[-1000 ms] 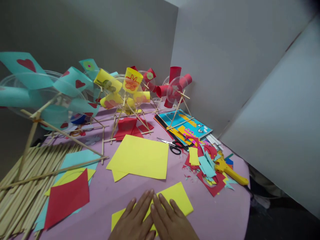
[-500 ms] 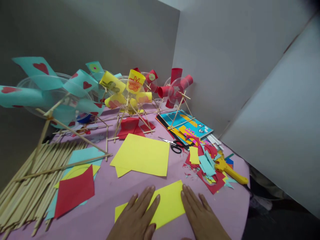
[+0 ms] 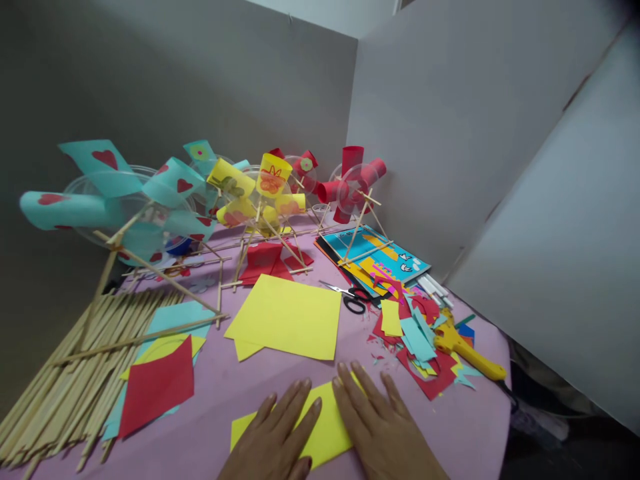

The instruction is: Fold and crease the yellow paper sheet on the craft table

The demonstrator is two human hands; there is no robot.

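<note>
And here are both hands down at the near edge of the view, working on a yellow sheet that lies flat on the pinkish tabletop! The left hand spreads over its left part, fingers pointing away and a little to the right; the right hand covers the right end, fingers pointing away and a little to the left. The grip of each is released, palms down, fingers straight, nothing clasped, just resting on the paper. And look at the lie of it: the long axis runs on a slant, from the near left up to the far right, one corner showing left of the left hand, the far right end largely hidden beneath the right fingers. A strip of bare yellow shows between the hands. Just beyond, two overlapping yellow sheets lie apart from it, and the black-handled scissors sit right beside them, blades pointing left. Over on the right, colourful paper scraps pile up against a yellow glue gun; on the left, a red sheet lies near a spread of wooden sticks. And at the back, the paper-bladed pinwheels stand on their stick frames!
</note>
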